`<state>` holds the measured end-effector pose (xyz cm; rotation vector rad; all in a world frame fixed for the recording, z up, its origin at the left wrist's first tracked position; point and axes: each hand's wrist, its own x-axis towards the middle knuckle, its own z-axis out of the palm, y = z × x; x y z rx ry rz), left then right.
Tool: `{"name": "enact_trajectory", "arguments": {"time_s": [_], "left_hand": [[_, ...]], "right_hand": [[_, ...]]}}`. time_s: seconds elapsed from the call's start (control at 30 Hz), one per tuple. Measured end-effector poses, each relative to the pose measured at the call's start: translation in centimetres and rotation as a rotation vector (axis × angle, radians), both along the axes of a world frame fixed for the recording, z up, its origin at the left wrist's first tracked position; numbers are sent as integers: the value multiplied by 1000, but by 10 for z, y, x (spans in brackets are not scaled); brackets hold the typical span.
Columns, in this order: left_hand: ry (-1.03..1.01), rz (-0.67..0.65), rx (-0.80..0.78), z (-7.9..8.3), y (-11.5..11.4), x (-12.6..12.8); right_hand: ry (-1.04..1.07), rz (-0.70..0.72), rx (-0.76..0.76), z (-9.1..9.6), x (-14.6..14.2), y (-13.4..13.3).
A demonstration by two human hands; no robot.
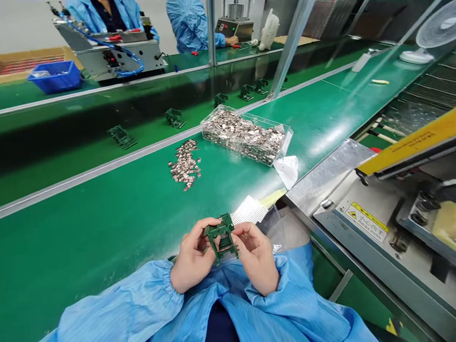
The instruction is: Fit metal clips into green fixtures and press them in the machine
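Together, the left hand (193, 257) and the right hand (258, 257) pinch a small green frame (225, 223) from its two sides, thumbs and fingertips pressed on it, low over the near edge of the bench (114, 240) and in front of the wearer's body. Blue sleeves (120, 299) run back from both wrists. Just beyond the frame, toward the right hand, lies a white ridged sheet (249, 210), with a pale yellow strip (273, 198) next to it. Farther out, a loose pile of small shiny metal pieces (185, 162) is spread on the green surface; to its right stands a clear box (288, 140) heaped with similar pieces, a crumpled white wrapper (287, 171) at its near corner. Past a metal rail (101, 174), more green frames (174, 118) stand apart in a row. On the right is a machine (364, 231) with a yellow bar (417, 139). Across the way, two people in blue work clothes are by other equipment, near a blue bin (62, 84).
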<state>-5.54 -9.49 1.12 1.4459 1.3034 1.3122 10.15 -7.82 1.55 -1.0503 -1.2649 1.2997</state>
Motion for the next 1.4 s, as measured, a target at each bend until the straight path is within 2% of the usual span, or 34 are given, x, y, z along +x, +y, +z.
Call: {"name": "enact_trajectory", "arguments": {"time_s": [0.1, 0.17, 0.23, 0.33, 0.47, 0.6, 0.8, 0.93, 1.03, 1.13, 1.2, 1.4], "left_hand": [[-75, 48, -28, 3, 10, 4], [-138, 56, -23, 7, 23, 11], [-189, 10, -13, 11, 40, 23], [-272, -82, -52, 11, 68, 48], [-385, -126, -102, 0, 94, 76], [-359, -117, -92, -11, 97, 80], [-338, -131, -127, -11, 94, 75], [-310, -124, -137, -12, 96, 75], [-292, -111, -122, -13, 96, 75], [-275, -111, -94, -15, 92, 73], [-270, -142, -84, -16, 89, 72], [-207, -188, -36, -12, 83, 69]], "right_hand": [[-146, -132, 8, -16, 35, -9], [-206, -245, -54, -31, 57, -10], [-211, -274, -126, -46, 69, -7], [-179, -225, -148, -59, 66, 5], [-143, -226, -102, -62, 43, 27], [-128, -260, -45, -66, 32, 34], [-202, -249, 45, -80, 38, 27], [-305, -184, 104, -89, 47, 29], [-393, -55, 109, -93, 55, 32], [-490, 108, 93, -90, 63, 32], [-554, 167, 91, -78, 70, 31], [-680, 129, 152, -14, 91, 31]]}}
